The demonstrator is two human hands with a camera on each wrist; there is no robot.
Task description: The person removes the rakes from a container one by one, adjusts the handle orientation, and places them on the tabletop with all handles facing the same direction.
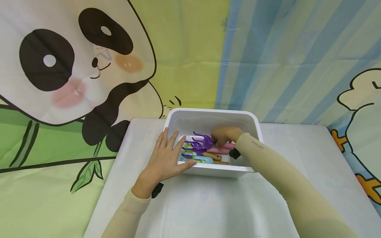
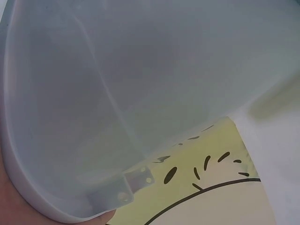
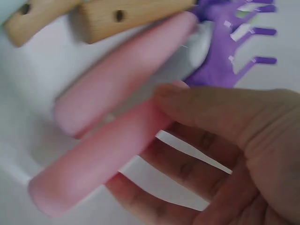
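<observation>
1. My left hand [image 1: 165, 158] lies flat on the near left corner of the white bin [image 1: 253, 122], fingers straight and spread over the rim, the thumb along the outer front wall; it holds nothing.
2. My right hand [image 1: 224, 135] is down inside the bin. In the right wrist view my fingers [image 3: 225, 112] curl round a pink handle [image 3: 93, 166], thumb on top and the other fingers underneath, so I am pinching it.
3. A second pink handle [image 3: 117, 77] lies just beside it, touching along its length.
4. Two wooden handles [image 3: 126, 14] lie beyond the pink ones, and a purple rake head [image 3: 229, 42] rests near my fingertips.
5. The bin stands on a white table [image 1: 208, 205], against the panda backdrop [image 1: 74, 66].
</observation>
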